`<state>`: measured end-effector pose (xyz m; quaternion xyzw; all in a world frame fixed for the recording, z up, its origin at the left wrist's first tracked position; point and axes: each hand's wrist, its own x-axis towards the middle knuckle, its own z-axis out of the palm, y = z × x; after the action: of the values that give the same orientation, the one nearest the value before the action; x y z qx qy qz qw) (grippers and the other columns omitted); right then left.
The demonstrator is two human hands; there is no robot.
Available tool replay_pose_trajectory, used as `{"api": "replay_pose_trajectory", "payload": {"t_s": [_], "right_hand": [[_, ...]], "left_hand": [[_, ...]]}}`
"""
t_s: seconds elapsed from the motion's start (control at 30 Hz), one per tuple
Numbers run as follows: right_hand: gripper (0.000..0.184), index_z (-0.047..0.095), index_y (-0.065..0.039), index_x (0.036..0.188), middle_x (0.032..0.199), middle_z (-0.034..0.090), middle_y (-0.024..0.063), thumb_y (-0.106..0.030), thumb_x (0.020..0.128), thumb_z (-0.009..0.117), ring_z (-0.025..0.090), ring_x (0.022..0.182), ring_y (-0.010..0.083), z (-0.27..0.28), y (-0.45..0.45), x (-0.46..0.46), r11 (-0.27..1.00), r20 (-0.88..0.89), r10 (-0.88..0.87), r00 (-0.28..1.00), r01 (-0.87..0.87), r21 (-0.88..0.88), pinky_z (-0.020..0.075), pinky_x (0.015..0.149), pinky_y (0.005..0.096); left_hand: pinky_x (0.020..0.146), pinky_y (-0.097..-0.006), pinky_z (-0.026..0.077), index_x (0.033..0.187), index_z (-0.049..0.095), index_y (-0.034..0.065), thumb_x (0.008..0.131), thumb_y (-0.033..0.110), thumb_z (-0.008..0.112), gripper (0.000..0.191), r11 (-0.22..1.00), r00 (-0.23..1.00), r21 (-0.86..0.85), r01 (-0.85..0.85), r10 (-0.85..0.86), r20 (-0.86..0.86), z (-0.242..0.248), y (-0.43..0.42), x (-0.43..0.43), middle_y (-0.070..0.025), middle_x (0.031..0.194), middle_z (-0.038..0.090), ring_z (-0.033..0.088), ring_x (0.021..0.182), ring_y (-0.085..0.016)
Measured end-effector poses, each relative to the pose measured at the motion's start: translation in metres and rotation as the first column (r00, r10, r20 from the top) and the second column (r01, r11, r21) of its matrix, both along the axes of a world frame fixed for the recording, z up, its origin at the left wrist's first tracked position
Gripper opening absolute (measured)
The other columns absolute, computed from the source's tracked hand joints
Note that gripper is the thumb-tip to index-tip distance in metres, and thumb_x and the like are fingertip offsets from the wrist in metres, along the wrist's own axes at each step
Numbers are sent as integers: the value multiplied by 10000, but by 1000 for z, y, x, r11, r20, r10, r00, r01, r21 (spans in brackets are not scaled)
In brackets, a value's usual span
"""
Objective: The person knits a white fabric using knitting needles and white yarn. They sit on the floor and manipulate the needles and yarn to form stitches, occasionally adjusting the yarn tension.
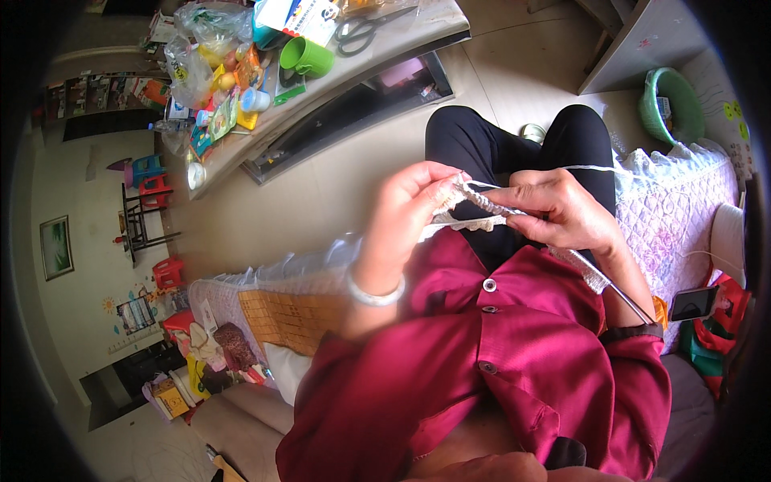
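Note:
My left hand (415,196), with a pale bangle at its wrist, pinches the left end of a strip of white knitting (482,202) over my lap. On the other side, my right hand (557,208) grips the knitting and a needle, its forefinger lying along the stitches. Thin metal knitting needles (629,302) stick out below my right wrist, and more knitted fabric (581,268) hangs on them. From my right hand a strand of white yarn (593,168) runs off to the right. The needle tips are partly hidden by my fingers.
A large cone of white yarn (727,238) stands on the quilted sofa cover (662,223) at right, near a phone (694,303). Ahead, a cluttered table (385,51) carries scissors (367,33), a green cup (307,57) and plastic bags. A green basket (677,108) sits on the floor.

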<state>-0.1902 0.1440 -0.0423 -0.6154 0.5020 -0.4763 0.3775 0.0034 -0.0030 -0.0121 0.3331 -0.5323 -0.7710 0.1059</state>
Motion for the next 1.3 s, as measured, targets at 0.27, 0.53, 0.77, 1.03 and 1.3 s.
{"api": "replay_pose_trajectory", "payload": {"t_s": [0.27, 0.53, 0.77, 1.03, 1.3], "right_hand": [[460, 673, -17, 1237, 722, 562, 129, 33, 782, 639, 594, 630, 261, -1, 0, -1, 997, -31, -43, 999, 41, -60, 477, 609, 361], [394, 669, 6, 1204, 854, 656, 157, 23, 810, 658, 658, 717, 289, 7, 3, -4, 1000, -70, -13, 997, 14, 18, 533, 659, 359], [475, 674, -11, 1233, 726, 567, 117, 57, 764, 639, 590, 629, 255, 1, 1, -2, 997, -45, -51, 998, 48, -52, 470, 599, 366], [461, 676, 3, 1223, 720, 558, 116, 44, 766, 630, 592, 634, 246, 2, 2, -2, 998, -6, -58, 998, 58, -34, 463, 595, 363], [404, 674, 7, 1206, 813, 627, 138, 36, 803, 649, 623, 671, 249, 6, 3, -5, 999, -37, -50, 998, 49, -16, 509, 626, 348]], "left_hand": [[588, -141, 370, 1042, 695, 18, 978, 99, 618, 129, 994, 999, -108, -34, 33, -14, -1, 4, -2, 50, 839, 648, 502, 685, 16], [598, -144, 373, 1020, 700, 10, 980, 101, 614, 131, 989, 997, -126, -73, 71, -19, 0, 8, -6, 48, 826, 644, 501, 689, 13], [578, -145, 354, 1025, 700, 7, 984, 112, 615, 141, 987, 997, -139, -83, 83, -6, 1, 10, -7, 50, 811, 637, 488, 670, 16], [580, -143, 362, 1031, 697, 7, 986, 121, 620, 145, 991, 996, -105, -88, 85, -29, 2, 10, -7, 42, 821, 648, 498, 673, 12], [584, -142, 373, 1030, 694, 3, 993, 125, 613, 151, 987, 995, -131, -95, 91, -33, 2, 12, -9, 40, 828, 654, 504, 676, 11]]}}
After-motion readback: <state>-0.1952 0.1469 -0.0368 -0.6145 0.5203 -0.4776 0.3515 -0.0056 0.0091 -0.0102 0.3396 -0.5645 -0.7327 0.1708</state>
